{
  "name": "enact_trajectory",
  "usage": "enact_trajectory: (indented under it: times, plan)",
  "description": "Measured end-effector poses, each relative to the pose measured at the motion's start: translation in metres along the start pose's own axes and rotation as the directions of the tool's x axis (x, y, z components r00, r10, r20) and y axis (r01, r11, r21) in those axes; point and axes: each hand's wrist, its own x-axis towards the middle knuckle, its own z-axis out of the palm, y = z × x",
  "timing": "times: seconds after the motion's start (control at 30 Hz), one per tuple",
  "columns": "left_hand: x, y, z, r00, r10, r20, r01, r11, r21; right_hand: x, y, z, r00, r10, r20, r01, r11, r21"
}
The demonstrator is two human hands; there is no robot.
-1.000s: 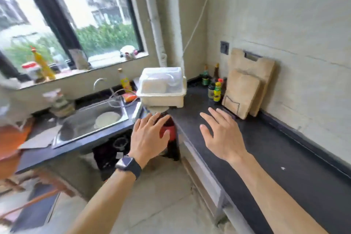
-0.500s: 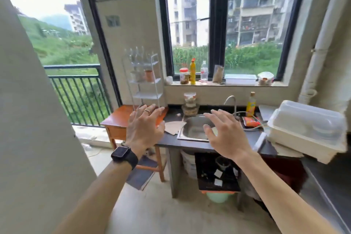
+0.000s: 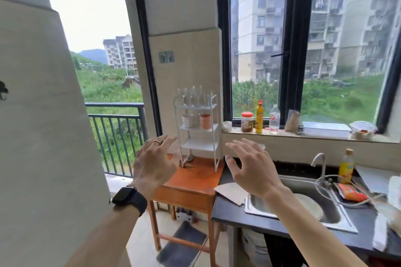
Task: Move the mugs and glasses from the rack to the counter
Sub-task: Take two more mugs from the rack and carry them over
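A white three-tier wire rack (image 3: 213, 134) stands on an orange wooden table (image 3: 195, 176) beside the dark counter (image 3: 238, 217). Several clear glasses (image 3: 192, 98) crowd its top shelf. On the middle shelf sit a white mug (image 3: 186, 120) and a terracotta mug (image 3: 205, 121); the bottom shelf is bare. My left hand (image 3: 153, 166), with a ring and a black watch, hovers open in front of the rack's left side. My right hand (image 3: 251, 168) is raised open to the rack's right, above the counter's left end. Neither hand touches anything.
A steel sink (image 3: 303, 201) with a tap (image 3: 319, 158) is set in the counter, a piece of paper (image 3: 231, 192) at its left. Bottles and jars (image 3: 259, 118) line the windowsill. A wall (image 3: 43, 136) stands close on my left; a balcony railing (image 3: 117, 132) lies beyond.
My view has swung left from the counter corner towards the window and rack, and moved closer. Both hands stay open and empty in front of me.
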Motion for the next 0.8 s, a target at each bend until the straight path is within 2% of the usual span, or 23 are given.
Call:
enact_trajectory:
  times: [0.5,0.8]
  plan:
    - [0.216,-0.093,0.130,0.998,0.019,0.053,-0.022,0.997,0.070,0.230,0.053,0.159,0.998,-0.065,-0.011,0.065,0.998,-0.005]
    - [0.312,-0.161,0.244,0.989,-0.052,0.137,0.055,0.998,-0.014,0.330,0.086,0.276,0.999,0.003,0.041,-0.003,1.000,-0.016]
